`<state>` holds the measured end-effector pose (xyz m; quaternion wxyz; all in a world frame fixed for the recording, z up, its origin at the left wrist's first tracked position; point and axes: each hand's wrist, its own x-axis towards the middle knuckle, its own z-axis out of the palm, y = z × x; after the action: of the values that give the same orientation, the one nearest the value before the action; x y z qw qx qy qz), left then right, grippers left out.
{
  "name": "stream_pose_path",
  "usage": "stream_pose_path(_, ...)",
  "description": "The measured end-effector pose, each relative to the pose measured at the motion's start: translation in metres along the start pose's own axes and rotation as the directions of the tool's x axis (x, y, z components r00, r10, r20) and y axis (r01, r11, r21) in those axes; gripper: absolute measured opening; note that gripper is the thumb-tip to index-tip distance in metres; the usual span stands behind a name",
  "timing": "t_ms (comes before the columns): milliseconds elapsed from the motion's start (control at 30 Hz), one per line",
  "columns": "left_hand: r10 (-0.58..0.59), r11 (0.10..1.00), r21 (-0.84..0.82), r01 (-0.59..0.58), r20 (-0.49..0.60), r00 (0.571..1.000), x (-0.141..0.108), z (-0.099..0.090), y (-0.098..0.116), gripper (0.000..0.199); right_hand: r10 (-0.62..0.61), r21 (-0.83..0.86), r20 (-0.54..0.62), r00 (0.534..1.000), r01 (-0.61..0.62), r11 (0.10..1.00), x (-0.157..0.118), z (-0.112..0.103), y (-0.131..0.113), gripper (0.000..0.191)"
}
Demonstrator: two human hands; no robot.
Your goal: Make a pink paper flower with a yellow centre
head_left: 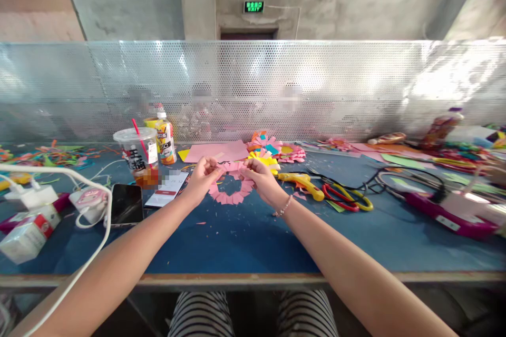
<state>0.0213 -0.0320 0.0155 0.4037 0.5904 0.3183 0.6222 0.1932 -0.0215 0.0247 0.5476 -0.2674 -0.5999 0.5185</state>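
A ring of fringed pink paper (230,199) hangs between my hands, just above the blue tabletop (253,247). My left hand (204,176) pinches its upper left side, and my right hand (263,178) pinches the upper right. Both sets of fingertips are closed on the strip. Beyond the ring lie finished-looking paper flowers, one with yellow petals (264,160) and another in pink (291,152). A yellow glue gun (306,185) rests to the right of my right hand, beside scissors with red and yellow handles (348,197).
On the left stand a plastic cup with a red straw (136,155), a bottle (165,139) and two phones, one dark (125,205). Purple power strips (450,216) and cables lie at both sides. A perforated metal panel (253,89) closes the table's back.
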Motion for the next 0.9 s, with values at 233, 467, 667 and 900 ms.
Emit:
stream_pose_path(233,0.038,0.999,0.014,-0.038,0.028,0.999,-0.0005,-0.0005,-0.0021,0.021,-0.035,-0.016,0.027,0.999,0.035,0.999,-0.001,0.0,-0.0008,0.02)
stream_pose_path(467,0.022,0.999,0.023,-0.022,0.02,1.0,-0.0027,0.0019,0.0013,0.022,-0.081,-0.011,0.071,0.994,0.082,0.997,-0.0005,-0.0015,0.0001,0.017)
stream_pose_path(667,0.012,1.0,0.022,-0.012,0.003,1.0,-0.0042,0.0051,0.0047,0.02,-0.085,-0.027,0.08,0.993,0.087,0.996,-0.0019,0.0008,-0.0013,0.018)
stream_pose_path(900,-0.002,1.0,0.026,0.003,-0.041,0.999,-0.0048,0.007,0.0066,0.02,-0.071,-0.073,0.113,0.991,0.079,0.994,-0.0026,0.0001,0.0004,0.016)
